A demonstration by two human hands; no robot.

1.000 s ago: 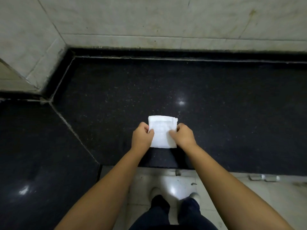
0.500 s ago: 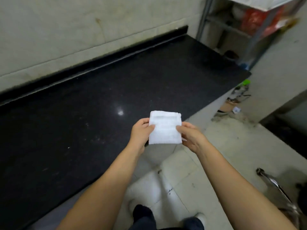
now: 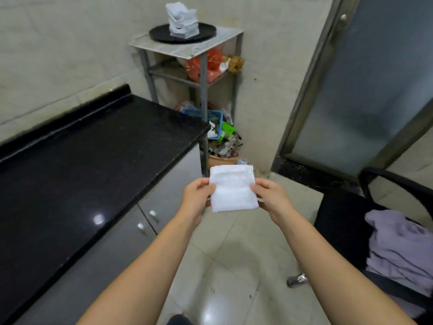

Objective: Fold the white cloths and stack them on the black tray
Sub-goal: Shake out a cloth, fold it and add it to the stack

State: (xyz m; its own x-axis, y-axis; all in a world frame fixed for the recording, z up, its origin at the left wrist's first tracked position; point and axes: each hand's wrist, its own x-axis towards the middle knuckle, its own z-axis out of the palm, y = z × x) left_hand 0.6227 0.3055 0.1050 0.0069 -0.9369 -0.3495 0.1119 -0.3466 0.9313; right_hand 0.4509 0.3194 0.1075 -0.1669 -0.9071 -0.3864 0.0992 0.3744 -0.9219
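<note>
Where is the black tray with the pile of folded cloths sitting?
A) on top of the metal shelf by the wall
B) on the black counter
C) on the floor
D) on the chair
A: the black tray with its pile of folded cloths rests on top of the metal shelf against the wall.

One head-worn wide-angle camera looks forward and down from above the outstretched forearms, close to them; black counter (image 3: 93, 160) at frame left, metal shelf rack (image 3: 187, 50) far at upper centre.
</note>
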